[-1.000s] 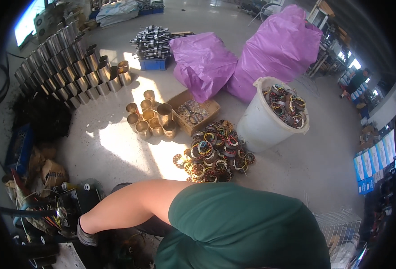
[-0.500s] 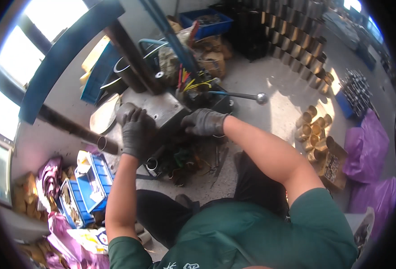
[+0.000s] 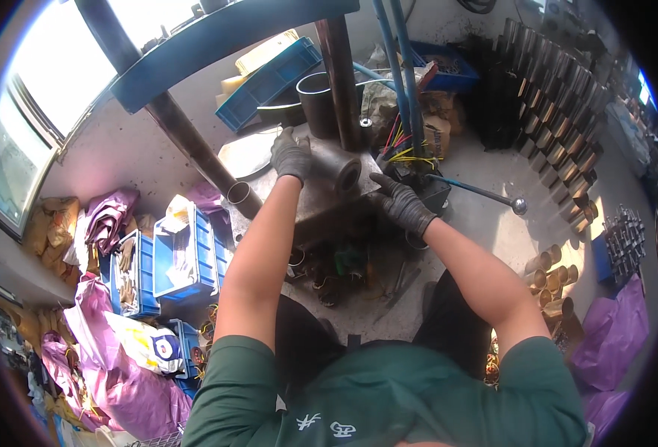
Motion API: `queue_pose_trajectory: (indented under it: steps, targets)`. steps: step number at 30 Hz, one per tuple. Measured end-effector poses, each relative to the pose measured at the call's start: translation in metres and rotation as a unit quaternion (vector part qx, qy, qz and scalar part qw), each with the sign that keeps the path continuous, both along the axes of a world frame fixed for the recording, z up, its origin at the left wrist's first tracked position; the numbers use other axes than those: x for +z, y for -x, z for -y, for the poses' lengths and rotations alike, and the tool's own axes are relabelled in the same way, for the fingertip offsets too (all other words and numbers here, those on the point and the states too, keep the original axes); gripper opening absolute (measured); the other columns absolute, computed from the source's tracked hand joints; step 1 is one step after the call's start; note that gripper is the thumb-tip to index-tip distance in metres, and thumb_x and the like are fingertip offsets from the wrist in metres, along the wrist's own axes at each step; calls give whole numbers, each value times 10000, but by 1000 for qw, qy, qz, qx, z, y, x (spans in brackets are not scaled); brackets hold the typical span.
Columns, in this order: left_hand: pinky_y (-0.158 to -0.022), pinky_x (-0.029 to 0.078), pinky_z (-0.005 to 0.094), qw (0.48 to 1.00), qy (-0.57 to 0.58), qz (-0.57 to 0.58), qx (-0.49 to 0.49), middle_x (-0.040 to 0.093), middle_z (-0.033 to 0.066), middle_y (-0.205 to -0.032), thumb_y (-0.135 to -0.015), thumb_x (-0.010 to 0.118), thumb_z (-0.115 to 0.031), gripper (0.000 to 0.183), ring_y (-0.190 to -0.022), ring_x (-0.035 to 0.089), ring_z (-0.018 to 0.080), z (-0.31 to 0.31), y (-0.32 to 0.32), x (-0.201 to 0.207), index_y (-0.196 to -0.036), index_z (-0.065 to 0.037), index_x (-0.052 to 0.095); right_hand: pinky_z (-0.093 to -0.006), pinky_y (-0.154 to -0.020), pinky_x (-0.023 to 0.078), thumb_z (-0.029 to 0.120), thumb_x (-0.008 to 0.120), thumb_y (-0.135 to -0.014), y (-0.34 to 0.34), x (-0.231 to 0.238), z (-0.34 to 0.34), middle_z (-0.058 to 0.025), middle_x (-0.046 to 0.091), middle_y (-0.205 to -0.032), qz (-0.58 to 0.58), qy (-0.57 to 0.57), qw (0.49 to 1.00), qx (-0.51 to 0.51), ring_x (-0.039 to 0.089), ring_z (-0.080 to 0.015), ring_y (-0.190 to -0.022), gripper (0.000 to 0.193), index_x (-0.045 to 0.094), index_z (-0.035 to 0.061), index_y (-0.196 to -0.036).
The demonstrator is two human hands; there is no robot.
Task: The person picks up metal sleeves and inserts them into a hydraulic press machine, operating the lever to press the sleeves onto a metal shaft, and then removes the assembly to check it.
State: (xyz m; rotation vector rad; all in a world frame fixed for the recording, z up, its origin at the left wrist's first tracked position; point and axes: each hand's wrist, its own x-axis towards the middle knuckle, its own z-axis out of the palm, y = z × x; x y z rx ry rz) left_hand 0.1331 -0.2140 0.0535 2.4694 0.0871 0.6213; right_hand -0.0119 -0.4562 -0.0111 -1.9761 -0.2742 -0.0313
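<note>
Shows metal cyl. point(image 3: 330, 168), prob. heavy, stiff (grip round middle), betw. L hand point(image 3: 291, 158), closure unclear, & spread R hand point(image 3: 405, 206).

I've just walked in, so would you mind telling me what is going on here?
A person in a green shirt is working at a metal plate. The gloved left hand is at the left side of a cylinder that lies on its side there, its bored end toward the person. The gloved right hand is by the plate's right corner, with nothing visible in its grip. A tube stands upright beyond the cylinder, and a ball-ended lever juts out on the right.
</note>
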Motion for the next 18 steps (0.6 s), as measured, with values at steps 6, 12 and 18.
queue_pose_trajectory:
  steps: [6, 12, 18]
  targets:
    - [-977, 517, 396, 934, 306, -116, -143, 707, 217, -1173, -944, 686, -484, 581, -1087, 672, 331, -46, -11, -55, -1291, -21, 637, -325, -940, 514, 160, 702, -968, -31, -14, -23, -114, 733, -1076, 18, -69, 995, -68, 656, -170, -997, 509, 528, 40, -1431]
    - [-989, 508, 378, 963, 269, -10, -31, 673, 202, -1208, -940, 719, -400, 596, -1103, 641, 306, -43, 63, -63, -1338, 12, 555, -397, -966, 522, 232, 754, -940, -46, -6, -37, -176, 735, -1103, 94, -10, 987, -128, 693, -298, -1047, 572, 525, 56, -1433]
    - [-1037, 506, 402, 845, 484, 61, -218, 547, 160, -1393, -954, 699, -215, 666, -1206, 571, 260, -41, 103, -73, -1512, -38, 381, -399, -964, 525, 245, 790, -915, -43, -3, -55, -196, 699, -1186, 129, 23, 981, -141, 678, -295, -1071, 564, 575, 36, -1394]
